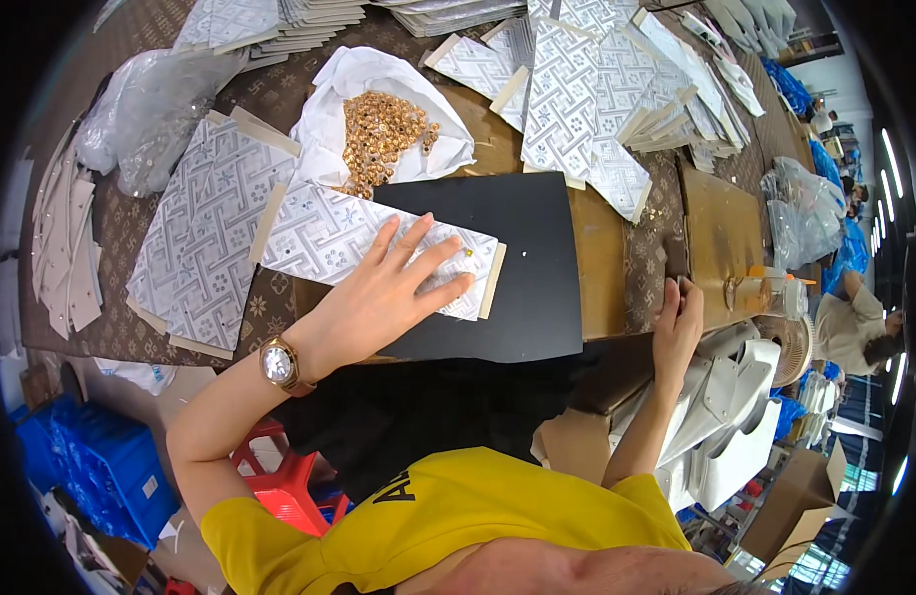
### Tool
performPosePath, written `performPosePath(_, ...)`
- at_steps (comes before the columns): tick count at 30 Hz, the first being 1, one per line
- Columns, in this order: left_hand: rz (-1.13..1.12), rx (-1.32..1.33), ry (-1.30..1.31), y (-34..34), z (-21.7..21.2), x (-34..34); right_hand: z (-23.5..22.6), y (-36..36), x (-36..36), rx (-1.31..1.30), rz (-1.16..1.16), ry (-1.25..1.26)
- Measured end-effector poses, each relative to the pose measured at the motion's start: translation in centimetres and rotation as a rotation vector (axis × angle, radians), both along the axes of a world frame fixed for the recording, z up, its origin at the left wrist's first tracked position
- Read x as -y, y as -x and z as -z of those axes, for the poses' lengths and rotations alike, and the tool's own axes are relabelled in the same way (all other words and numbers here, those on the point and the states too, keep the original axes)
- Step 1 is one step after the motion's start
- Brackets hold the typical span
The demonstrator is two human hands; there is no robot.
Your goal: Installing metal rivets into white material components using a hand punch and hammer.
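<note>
My left hand (389, 293), a gold watch (278, 363) on its wrist, lies with fingers spread on a grey-and-white patterned panel (314, 223) with cream edge strips. By its fingertips, a small gold stud (469, 252) shows near the panel's right end. Under the panel is a black mat (537, 297). At the table's front edge, right of the mat, my right hand (678, 332) is closed with its fingers curled; what it grips is hidden. Behind the panel, a heap of gold studs (379, 134) rests in an opened white wrapping (324, 94).
More patterned panels (567, 94) are stacked along the back, and another panel (215, 228) lies at left beside a clear plastic bag (156, 124). Pale strips (66, 248) line the left edge. White moulded pieces (726, 412) stand below right, near a fan (795, 347). Another person (850, 327) is farther right.
</note>
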State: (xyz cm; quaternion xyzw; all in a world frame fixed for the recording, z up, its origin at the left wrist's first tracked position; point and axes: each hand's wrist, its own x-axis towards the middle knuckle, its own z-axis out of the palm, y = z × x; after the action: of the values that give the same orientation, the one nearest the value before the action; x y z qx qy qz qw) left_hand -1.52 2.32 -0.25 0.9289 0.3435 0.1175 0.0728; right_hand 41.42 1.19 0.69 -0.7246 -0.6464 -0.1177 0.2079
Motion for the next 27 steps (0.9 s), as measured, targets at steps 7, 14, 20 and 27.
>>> performPosePath(7, 0.004, -0.009, 0.043, 0.6, -0.1, 0.1, -5.3, 13.6, -0.4, -0.552, -0.726, 0.412)
performPosePath(14, 0.008, 0.009, 0.004, 0.5, 0.0, 0.1, -4.7, 15.8, -3.1, -0.35, -0.82, 0.318)
performPosePath(20, 0.018, 0.016, 0.012, 0.6, 0.1, 0.1, -4.8, 15.7, -3.0, -0.388, -0.877, 0.365)
performPosePath(27, 0.007, -0.012, 0.037, 0.4, -0.2, 0.0, -6.2, 13.7, -2.5, -0.536, -0.883, 0.316)
